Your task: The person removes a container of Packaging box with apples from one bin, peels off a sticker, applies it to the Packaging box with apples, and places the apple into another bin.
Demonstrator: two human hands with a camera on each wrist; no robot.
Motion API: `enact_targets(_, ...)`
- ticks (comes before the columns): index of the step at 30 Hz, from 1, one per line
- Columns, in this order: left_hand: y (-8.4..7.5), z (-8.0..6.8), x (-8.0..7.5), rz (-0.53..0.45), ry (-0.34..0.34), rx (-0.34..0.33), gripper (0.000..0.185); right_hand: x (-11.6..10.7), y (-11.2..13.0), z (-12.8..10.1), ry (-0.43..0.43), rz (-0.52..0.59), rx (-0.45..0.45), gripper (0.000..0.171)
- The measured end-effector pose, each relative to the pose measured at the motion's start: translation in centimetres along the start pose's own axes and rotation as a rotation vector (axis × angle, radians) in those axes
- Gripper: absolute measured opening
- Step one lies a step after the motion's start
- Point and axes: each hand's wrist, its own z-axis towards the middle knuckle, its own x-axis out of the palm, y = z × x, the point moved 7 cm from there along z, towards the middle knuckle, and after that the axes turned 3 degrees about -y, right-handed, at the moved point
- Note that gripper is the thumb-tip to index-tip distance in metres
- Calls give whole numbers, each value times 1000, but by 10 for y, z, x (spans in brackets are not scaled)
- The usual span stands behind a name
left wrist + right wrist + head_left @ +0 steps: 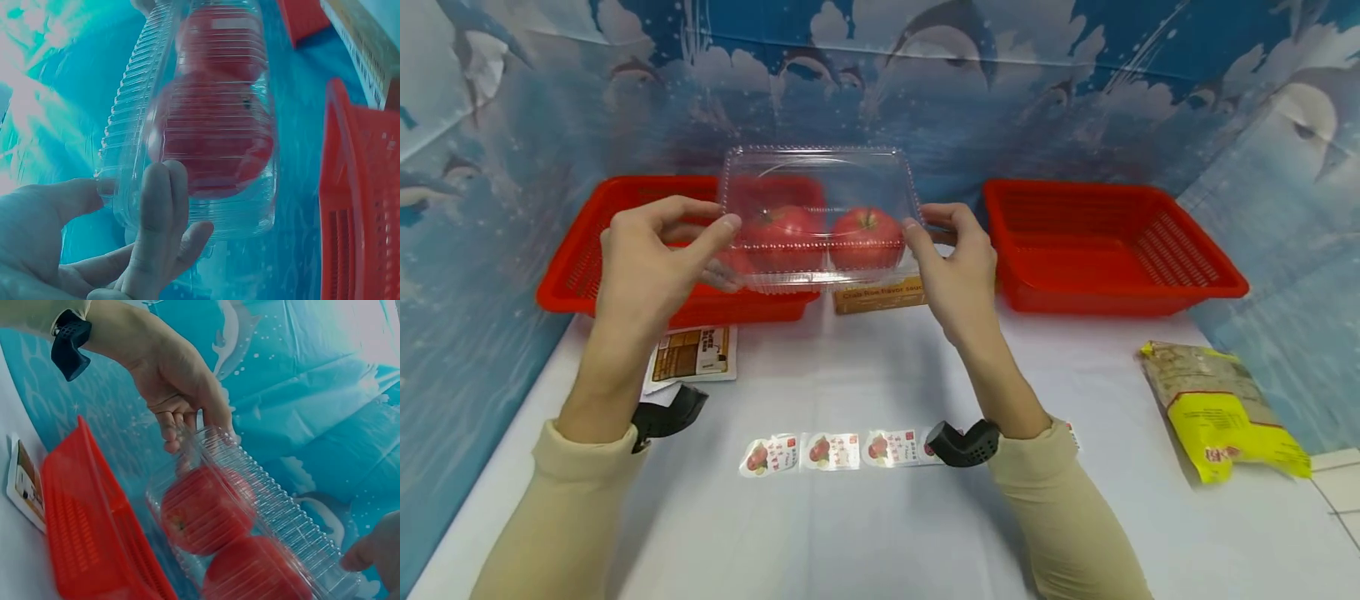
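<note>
A clear plastic clamshell box (820, 179) is held up in the air, tilted, with its lid over two red round fruits (867, 239). My left hand (651, 258) grips the box's left end, thumb on the near side of the rim and fingers behind and under it. At the right end, my right hand (958, 271) pinches the rim between thumb and fingers. The left wrist view shows the ribbed box wall (244, 212) close to the left fingers. In the right wrist view only part of the right hand (380, 553) shows.
Red plastic baskets stand behind at left (568, 258) and right (1120, 302). A brown box (880, 297) lies between them. A flat packet (700, 354) lies front left, a yellow bag (1217, 417) at right. A strip of fruit stickers (831, 452) lies in front, partly under the right arm.
</note>
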Motion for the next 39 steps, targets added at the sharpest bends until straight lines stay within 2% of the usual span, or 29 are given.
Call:
enact_targets(9, -11, -16, 27, -59, 75, 0, 52, -43, -8, -8, 57, 33, 32, 47)
enact_targets(16, -13, -31, 48, 45, 99, 10, 48, -71, -35, -24, 92, 184, 176, 55)
enact_targets(19, -9, -37, 61, 56, 121, 4, 46, -81, -49, -32, 134, 203, 205, 56)
enact_targets(25, 6, -57, 89, 92, 188, -35, 45, -96, -74, -48, 170, 117, 203, 59)
enact_targets(30, 19, -72, 106, 120, 215, -16, 48, -100, -96, -54, 211, 31, 223, 62)
enact_targets(33, 28, -76, 118, 133, 260, -24, 46, -102, -110, -56, 240, -13, 245, 66)
enact_targets(39, 49, -78, 140, 119, 362, -102, 44, -96, -135, -55, 298, -112, 248, 65)
